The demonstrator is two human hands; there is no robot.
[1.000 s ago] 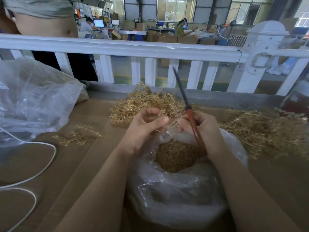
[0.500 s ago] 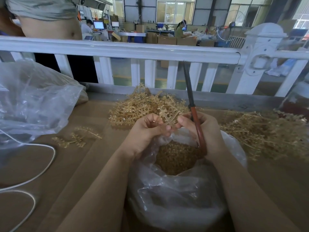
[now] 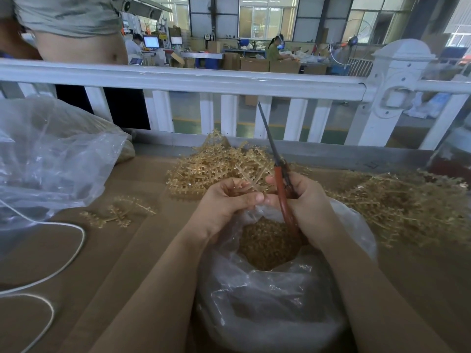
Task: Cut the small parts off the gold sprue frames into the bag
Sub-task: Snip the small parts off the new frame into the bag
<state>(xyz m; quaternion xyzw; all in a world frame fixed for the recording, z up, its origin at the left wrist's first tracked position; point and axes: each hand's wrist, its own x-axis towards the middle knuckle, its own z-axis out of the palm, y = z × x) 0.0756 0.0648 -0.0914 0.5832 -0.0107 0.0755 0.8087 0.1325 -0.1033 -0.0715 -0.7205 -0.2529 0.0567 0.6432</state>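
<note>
Mid-cutting: left hand [image 3: 226,200] pinches a gold sprue frame [image 3: 251,180] above the bag [image 3: 270,299]; right hand [image 3: 303,202] grips scissors [image 3: 281,189], blades seemingly closed; next, likely open them onto a part

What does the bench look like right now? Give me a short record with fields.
left hand: left hand pinches a gold frame above the bag
right hand: right hand grips red-handled scissors, blades pointing up and away
bag: clear bag open between the forearms, gold cut parts inside
uncut stock: frame pile behind the hands; another heap to the right
loose pieces: frames lying left of the bag
other: second plastic bag at far left; white cable
</note>
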